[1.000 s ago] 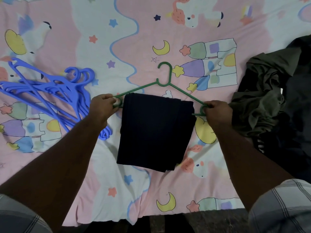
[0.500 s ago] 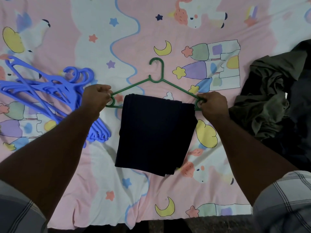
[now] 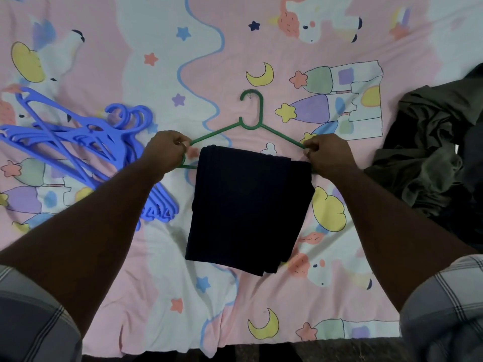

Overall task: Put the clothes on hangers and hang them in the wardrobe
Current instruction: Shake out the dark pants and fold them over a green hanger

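A green hanger [image 3: 250,121] lies flat on the bed with its hook pointing away from me. A folded dark navy garment [image 3: 248,207] is draped over its lower bar and spreads toward me. My left hand [image 3: 167,150] grips the hanger's left end. My right hand [image 3: 326,152] pinches the right end, beside the garment's top corner. The lower bar is mostly hidden by the cloth.
A stack of blue hangers [image 3: 78,142] lies to the left, partly under my left forearm. A heap of dark olive and black clothes [image 3: 431,163] sits at the right. The patterned pink bedsheet [image 3: 156,283] ends at a dark edge near me.
The hanger with the garment has shifted slightly left and away from me, both hands staying on its ends. My view has tilted a little.
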A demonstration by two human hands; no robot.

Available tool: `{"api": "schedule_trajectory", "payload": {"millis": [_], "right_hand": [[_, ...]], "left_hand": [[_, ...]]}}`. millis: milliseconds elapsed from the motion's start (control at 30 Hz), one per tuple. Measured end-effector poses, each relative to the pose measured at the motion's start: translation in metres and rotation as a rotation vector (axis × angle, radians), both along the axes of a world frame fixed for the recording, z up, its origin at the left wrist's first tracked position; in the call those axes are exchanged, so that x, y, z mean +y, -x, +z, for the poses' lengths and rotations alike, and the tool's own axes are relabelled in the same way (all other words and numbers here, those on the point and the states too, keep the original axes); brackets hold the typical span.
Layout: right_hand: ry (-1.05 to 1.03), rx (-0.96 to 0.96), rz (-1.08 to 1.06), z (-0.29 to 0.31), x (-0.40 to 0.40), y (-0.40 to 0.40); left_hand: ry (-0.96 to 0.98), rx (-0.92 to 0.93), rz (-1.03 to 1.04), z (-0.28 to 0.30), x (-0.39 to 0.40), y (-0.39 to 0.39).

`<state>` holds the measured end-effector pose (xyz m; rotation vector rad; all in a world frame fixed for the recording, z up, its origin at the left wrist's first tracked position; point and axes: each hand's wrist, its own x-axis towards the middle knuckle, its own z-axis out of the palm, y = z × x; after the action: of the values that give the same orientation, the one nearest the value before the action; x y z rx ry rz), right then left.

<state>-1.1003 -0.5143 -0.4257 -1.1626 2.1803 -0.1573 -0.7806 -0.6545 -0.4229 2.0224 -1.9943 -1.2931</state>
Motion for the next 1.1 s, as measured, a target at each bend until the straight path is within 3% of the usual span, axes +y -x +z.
{"api": "schedule_trajectory", "payload": {"millis": [333,633,867,1100], "right_hand": [[0.227,0.025,-0.146,0.047,0.001,-0.002],[0.439,0.129,-0.137,0.143,-0.004,-0.003],[0.597,0.140,-0.176,0.267,-0.009,-0.018],[0.864,0.110,-0.140,0.434,-0.005,-0.046]], "left_hand": [[0.003,0.273,0.110,0.044,-0.016,-0.006],[0.148,0.392,0.093,0.145,-0.019,-0.014],[0.297,0.446,0.067,0.271,-0.016,-0.035],[0.562,0.582,0.109,0.427,-0.009,-0.052]]}}
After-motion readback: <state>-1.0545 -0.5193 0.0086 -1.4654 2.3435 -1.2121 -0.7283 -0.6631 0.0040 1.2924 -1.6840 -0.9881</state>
